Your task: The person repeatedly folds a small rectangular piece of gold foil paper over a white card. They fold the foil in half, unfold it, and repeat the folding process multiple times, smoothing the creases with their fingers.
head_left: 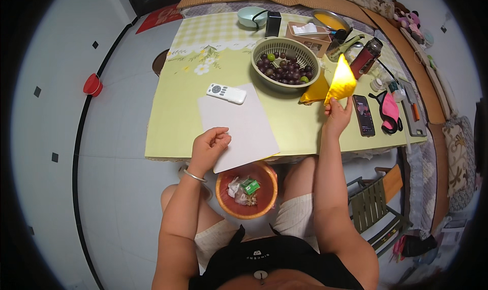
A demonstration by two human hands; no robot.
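My right hand [337, 118] pinches the lower end of a shiny gold folded paper [342, 81], which stands up in a pointed shape above the table's right half. Just left of it, a second gold folded piece [316, 90] rests against the strainer basket. My left hand [209, 147] hovers at the near edge of a white sheet of paper [241, 122], its fingers curled in and nothing showing in them. A thin yellow edge shows under the sheet's near right corner. On the sheet's far edge lies a white remote control [227, 93].
A green strainer basket [258, 75] holds dark grapes. Behind it are a pale bowl [249, 15] and a tissue box [317, 43]. A red thermos [367, 59], phone [364, 116] and pink-black item [390, 112] stand or lie rightward. Below the table edge sits a waste bin [221, 194].
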